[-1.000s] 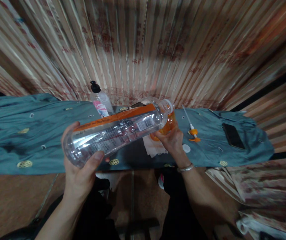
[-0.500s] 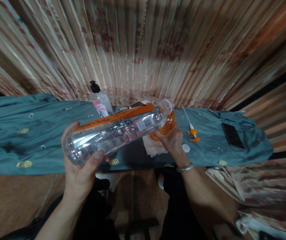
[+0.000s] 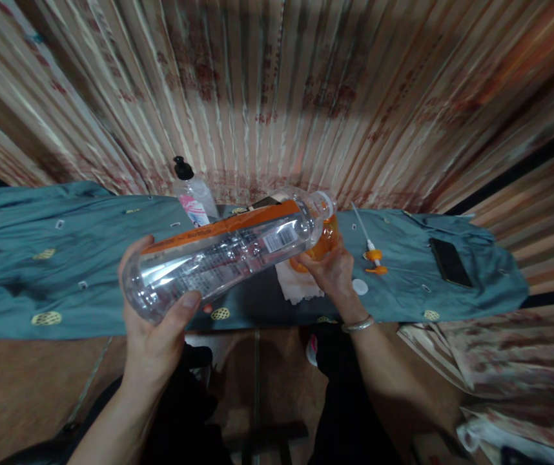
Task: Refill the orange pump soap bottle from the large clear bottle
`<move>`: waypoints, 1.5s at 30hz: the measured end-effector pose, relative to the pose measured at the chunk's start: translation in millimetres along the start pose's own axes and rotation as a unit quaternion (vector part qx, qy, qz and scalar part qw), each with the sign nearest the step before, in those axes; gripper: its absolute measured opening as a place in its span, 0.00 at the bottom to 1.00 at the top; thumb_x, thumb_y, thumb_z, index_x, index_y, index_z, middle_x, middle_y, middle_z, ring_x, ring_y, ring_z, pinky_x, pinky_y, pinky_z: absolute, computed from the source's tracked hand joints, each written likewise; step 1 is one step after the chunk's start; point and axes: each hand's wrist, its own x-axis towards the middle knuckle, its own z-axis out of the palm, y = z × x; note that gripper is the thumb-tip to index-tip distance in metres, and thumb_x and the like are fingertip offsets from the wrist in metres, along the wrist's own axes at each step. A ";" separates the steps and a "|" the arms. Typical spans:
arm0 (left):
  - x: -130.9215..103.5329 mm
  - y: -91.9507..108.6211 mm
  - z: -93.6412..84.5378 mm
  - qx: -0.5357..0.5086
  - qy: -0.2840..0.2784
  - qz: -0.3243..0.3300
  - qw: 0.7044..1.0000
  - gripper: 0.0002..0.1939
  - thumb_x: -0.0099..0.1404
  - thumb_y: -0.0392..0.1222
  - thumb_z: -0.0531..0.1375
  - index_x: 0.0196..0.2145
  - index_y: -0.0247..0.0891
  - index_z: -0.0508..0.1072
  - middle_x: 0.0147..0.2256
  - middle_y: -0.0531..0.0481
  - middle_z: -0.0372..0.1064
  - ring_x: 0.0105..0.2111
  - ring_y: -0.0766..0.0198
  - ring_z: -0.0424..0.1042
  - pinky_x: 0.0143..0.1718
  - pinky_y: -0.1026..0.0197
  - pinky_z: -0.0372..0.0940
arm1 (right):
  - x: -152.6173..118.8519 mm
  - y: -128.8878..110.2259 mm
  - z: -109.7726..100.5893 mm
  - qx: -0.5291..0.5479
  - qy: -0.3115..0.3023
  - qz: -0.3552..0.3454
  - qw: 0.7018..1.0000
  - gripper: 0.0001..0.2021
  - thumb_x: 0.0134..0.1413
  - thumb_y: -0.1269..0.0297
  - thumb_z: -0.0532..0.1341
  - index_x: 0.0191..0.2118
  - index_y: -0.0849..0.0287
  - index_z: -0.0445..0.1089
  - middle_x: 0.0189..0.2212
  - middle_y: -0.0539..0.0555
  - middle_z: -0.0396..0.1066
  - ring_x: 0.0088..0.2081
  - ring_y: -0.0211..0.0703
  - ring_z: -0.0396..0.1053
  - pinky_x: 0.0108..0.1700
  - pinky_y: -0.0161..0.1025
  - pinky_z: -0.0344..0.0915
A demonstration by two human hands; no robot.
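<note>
My left hand is wrapped round the base of a large clear plastic bottle with an orange-edged label and a barcode. The bottle lies tilted, its neck up and to the right, over the mouth of a smaller orange bottle. Fingers of my right hand grip that orange bottle, whose top is partly hidden behind the clear neck. Under it lies a pale cloth or tissue. An orange-and-white pump head with a long tube rests to the right, and a white round cap is beside my right wrist.
A pump bottle with a black top stands at the back left. A dark phone lies on the right of the green cloth-covered table. Behind it hangs a pleated curtain. A dark flat object partly shows behind the clear bottle.
Almost nothing differs. Both hands and both bottles keep their places, with the clear bottle's neck shifted very slightly to the left.
</note>
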 end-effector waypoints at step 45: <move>-2.0 -5.7 14.0 -0.035 -0.023 0.004 0.999 0.36 0.56 0.46 0.83 0.61 0.52 0.80 0.46 0.52 0.81 0.29 0.63 0.79 0.19 0.65 0.77 | 3.4 13.8 0.9 0.020 -0.008 -0.047 0.999 0.40 0.50 0.40 0.82 0.63 0.53 0.73 0.55 0.66 0.86 0.55 0.68 0.86 0.55 0.61 0.85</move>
